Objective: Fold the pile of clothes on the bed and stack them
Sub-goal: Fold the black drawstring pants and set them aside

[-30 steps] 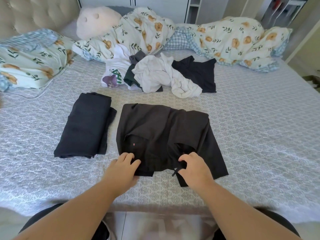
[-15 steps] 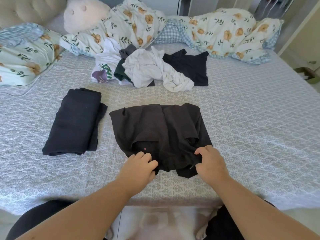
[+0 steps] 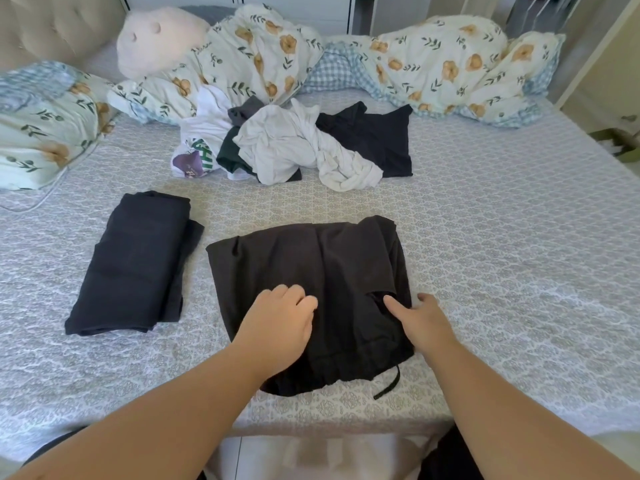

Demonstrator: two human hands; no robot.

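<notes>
From the head view, I see the black drawstring shorts [image 3: 311, 296] lying flat on the bed [image 3: 519, 271] at the centre of the frame, waistband toward me, a loose drawstring end [image 3: 388, 386] trailing off the hem at about 5 o'clock. My left hand [image 3: 277, 323] rests on the cloth at the shorts' 7 o'clock, fingers loosely bent and pressing down, holding nothing. My right hand [image 3: 419, 317] sits on the shorts' right edge at 4 o'clock, index finger straight and pointing into a fold, the other fingers relaxed; it grips nothing that I can make out. At 9 o'clock, just beside the shorts but apart from them, lies a folded dark garment [image 3: 135, 265], the start of the stack. At 12 o'clock, near the floral duvet [image 3: 433, 71], sits the unfolded pile [image 3: 287, 147] of white, grey, green and black pieces. I judge the shorts light, limp and wrinkle-prone, with no stiffness to carry a fold, so they need pinching at both corners of one edge, waistband side being the firmest, and the drawstring should be tucked in first.
</notes>
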